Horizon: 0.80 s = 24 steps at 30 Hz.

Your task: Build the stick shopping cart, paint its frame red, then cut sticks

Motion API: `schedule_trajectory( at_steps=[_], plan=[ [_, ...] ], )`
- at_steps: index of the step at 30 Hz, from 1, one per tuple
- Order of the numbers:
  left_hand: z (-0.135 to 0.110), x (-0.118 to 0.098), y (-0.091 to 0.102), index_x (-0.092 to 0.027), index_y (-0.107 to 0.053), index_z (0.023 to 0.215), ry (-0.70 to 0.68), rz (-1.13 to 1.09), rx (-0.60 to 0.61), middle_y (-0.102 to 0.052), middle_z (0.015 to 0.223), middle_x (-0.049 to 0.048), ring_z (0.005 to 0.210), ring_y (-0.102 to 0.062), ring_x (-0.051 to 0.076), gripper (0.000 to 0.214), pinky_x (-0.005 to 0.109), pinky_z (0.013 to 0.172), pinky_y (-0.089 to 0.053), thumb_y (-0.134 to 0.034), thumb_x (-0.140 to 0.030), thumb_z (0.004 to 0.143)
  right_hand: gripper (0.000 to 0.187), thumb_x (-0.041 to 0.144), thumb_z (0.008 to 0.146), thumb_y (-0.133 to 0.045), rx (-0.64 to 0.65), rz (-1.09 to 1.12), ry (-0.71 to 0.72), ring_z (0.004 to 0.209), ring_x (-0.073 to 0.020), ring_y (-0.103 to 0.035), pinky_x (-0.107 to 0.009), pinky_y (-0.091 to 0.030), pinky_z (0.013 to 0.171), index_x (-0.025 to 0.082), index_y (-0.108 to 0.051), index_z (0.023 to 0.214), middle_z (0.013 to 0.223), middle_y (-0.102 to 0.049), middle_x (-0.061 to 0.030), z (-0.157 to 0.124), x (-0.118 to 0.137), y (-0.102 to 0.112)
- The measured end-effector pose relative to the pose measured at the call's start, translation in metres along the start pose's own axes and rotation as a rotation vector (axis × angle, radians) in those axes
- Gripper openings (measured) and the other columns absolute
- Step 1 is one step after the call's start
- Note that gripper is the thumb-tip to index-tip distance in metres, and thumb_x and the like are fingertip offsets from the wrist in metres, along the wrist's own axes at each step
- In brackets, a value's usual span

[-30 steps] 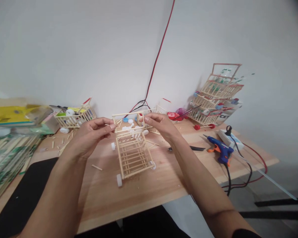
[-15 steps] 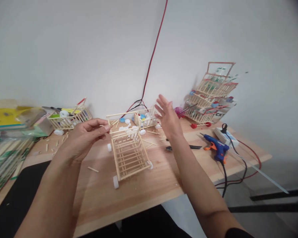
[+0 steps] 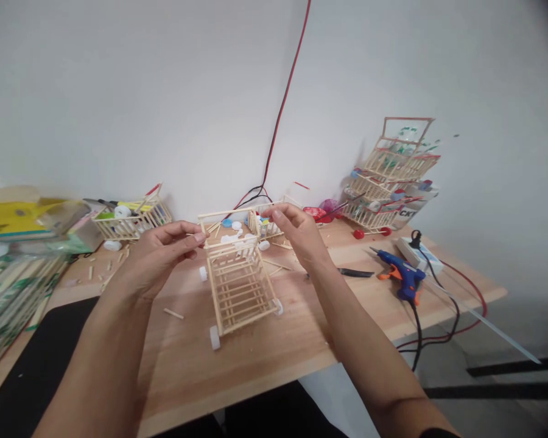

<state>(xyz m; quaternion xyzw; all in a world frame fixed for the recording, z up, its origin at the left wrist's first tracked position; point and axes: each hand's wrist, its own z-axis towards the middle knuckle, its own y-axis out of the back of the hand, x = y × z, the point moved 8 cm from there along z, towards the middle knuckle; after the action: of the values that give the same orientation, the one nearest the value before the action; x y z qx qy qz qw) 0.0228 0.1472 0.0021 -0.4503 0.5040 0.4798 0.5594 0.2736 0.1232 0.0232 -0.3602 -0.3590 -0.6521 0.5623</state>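
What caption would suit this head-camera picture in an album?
Left hand and right hand pinch the handle frame of a stick-built cart on a wooden table, glue gun at right.

**Bare Wood, White Plastic**

The stick cart [image 3: 237, 286] is pale, unpainted wood, matt and slightly rough, with smooth white plastic cap wheels [image 3: 214, 336]. Under it the tabletop [image 3: 274, 353] is light wood, smooth with faint grain. Right of the cart, the glue gun [image 3: 399, 275] is glossy blue plastic. Left of the cart lies a matt black mat [image 3: 27, 371].
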Motion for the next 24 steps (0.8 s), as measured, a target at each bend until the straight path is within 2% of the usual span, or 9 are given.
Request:
schedule_trajectory(
  at_steps=[3,7,12,24],
  plan=[
    [-0.001,0.0,0.0,-0.021,-0.078,0.076,-0.013,0.007,0.015,-0.07,0.08,0.0027,0.072,-0.059,0.012,0.028,0.02,0.062,-0.046,-0.091,-0.038,0.059,0.036,0.058,0.084,-0.067,-0.002,-0.013,-0.021,0.102,-0.0197,-0.066,-0.034,-0.048,0.093,0.024,-0.073,0.092,0.102,-0.075,-0.0037,0.001,-0.002,-0.003],
    [-0.001,-0.001,0.0,-0.02,-0.076,0.071,-0.028,0.019,0.034,-0.068,0.076,0.0026,0.072,-0.057,0.012,0.025,0.02,0.062,-0.045,-0.088,-0.041,0.063,0.036,0.056,0.088,-0.064,0.052,-0.064,-0.018,0.108,-0.022,-0.066,-0.037,-0.047,0.097,0.024,-0.077,0.098,0.109,-0.076,-0.0051,0.0,-0.004,-0.01],
    [-0.002,0.0,0.0,-0.02,-0.076,0.071,-0.032,0.031,0.029,-0.069,0.079,0.0025,0.073,-0.057,0.012,0.027,0.02,0.063,-0.044,-0.087,-0.044,0.065,0.037,0.056,0.087,-0.064,0.11,-0.083,-0.025,0.107,-0.0249,-0.067,-0.039,-0.047,0.096,0.023,-0.079,0.097,0.105,-0.078,-0.005,-0.001,-0.004,-0.019],
    [-0.002,0.001,0.002,-0.021,-0.077,0.071,-0.034,0.012,-0.022,-0.07,0.078,0.0008,0.074,-0.058,0.01,0.025,0.018,0.064,-0.044,-0.09,-0.039,0.06,0.033,0.054,0.083,-0.07,0.132,-0.032,-0.017,0.093,-0.0203,-0.065,-0.033,-0.046,0.085,0.021,-0.075,0.087,0.094,-0.075,-0.0043,0.003,-0.003,-0.022]
  ],
)
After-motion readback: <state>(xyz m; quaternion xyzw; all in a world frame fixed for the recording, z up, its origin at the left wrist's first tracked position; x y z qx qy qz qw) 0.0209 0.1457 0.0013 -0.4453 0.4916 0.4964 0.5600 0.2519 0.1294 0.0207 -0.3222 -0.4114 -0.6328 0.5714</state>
